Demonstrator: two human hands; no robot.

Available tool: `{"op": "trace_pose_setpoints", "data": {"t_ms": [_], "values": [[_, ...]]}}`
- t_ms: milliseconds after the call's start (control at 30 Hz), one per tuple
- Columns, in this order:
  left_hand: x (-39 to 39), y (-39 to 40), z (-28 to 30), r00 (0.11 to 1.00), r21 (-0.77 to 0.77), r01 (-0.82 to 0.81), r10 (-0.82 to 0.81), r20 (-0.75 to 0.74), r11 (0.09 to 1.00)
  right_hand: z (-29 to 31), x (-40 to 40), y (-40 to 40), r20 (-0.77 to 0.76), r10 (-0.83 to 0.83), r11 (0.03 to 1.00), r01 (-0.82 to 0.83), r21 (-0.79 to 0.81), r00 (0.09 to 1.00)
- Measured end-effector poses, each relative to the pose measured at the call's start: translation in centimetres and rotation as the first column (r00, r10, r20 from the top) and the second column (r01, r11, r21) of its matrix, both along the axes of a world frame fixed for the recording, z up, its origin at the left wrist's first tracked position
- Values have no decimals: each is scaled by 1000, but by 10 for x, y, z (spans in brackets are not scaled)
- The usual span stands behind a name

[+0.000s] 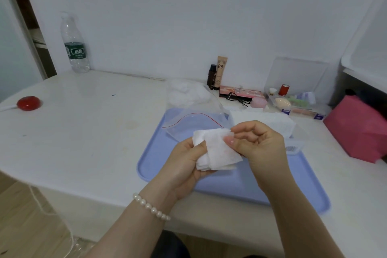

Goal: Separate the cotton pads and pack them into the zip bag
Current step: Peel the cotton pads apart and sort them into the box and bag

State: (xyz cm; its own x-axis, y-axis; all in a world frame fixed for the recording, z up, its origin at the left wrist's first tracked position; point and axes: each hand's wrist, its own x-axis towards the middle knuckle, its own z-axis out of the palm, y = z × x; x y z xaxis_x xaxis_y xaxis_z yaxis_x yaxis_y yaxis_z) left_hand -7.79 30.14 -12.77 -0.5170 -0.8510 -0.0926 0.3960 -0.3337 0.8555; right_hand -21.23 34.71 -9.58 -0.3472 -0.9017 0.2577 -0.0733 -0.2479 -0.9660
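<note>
A white desk (88, 132) set against a plain white wall carries a pale blue tray (230, 190), and both hands work just above its near half. The left hand (186, 161) cups a small stack of cotton pads (215, 151) from below, while the right hand (255, 142) pinches the top pad's right edge between thumb and forefinger, apparently peeling it free. Just beyond the hands lies the zip bag (192, 119), mouth open toward them, with a white heap that looks like pads already packed at its far end. Beyond the right hand sits a clear box of unseparated pads (268, 121), so I judge the task is underway with much left.
</note>
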Motion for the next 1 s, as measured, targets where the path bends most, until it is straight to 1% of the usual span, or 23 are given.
{"op": "trace_pose_setpoints", "data": {"t_ms": [267, 333, 400, 467, 533, 567, 700, 767, 800, 833, 900, 933, 967, 1000], "values": [[-1, 1, 0, 999, 8, 30, -30, -41, 1000, -3, 2, -1, -107, -112, 993, 107, -53, 988], [-1, 0, 0, 998, 8, 34, -34, -56, 999, -5, 1, -1, -119, -139, 990, 136, -32, 983], [-1, -1, 0, 997, 0, 35, -35, -63, 999, -7, -3, -1, -76, -108, 991, 113, 66, 991], [-1, -2, 0, 997, -6, 22, -23, -70, 1000, -9, -7, 0, -10, -23, 976, 24, 215, 1000], [-1, -2, -1, 997, -9, 18, -18, -74, 1000, -10, -8, 3, -4, 50, 955, -47, 293, 999], [-1, -2, -1, 996, -7, 24, -25, -82, 1000, -10, -8, 4, -8, 44, 957, -39, 287, 999], [-3, -1, -2, 993, 27, 68, -65, -98, 997, -11, -8, 4, 1, -89, 980, 88, 179, 996], [-6, -1, 0, 997, 40, 42, -39, -69, 998, -11, -5, 6, -9, -134, 982, 134, 134, 991], [-8, -1, 1, 998, 44, 15, -13, -54, 999, -10, -5, 7, 3, -157, 982, 156, 105, 988], [-10, -2, 1, 999, 43, -14, 16, -38, 999, -9, -5, 9, 47, -173, 983, 170, 70, 984], [-14, -5, 3, 997, 27, -71, 70, 17, 997, -1, -6, 12, 186, -147, 989, 145, 24, 972], [-16, -5, 5, 995, 21, -90, 88, 53, 996, 3, -5, 13, 226, -110, 994, 109, 16, 968], [-19, -5, 7, 992, 17, -96, 95, 78, 995, 6, -5, 13, 222, -76, 997, 73, 18, 972], [-22, -4, 9, 992, 18, -92, 90, 91, 996, 7, -4, 13, 184, -60, 998, 54, 35, 981]]}}
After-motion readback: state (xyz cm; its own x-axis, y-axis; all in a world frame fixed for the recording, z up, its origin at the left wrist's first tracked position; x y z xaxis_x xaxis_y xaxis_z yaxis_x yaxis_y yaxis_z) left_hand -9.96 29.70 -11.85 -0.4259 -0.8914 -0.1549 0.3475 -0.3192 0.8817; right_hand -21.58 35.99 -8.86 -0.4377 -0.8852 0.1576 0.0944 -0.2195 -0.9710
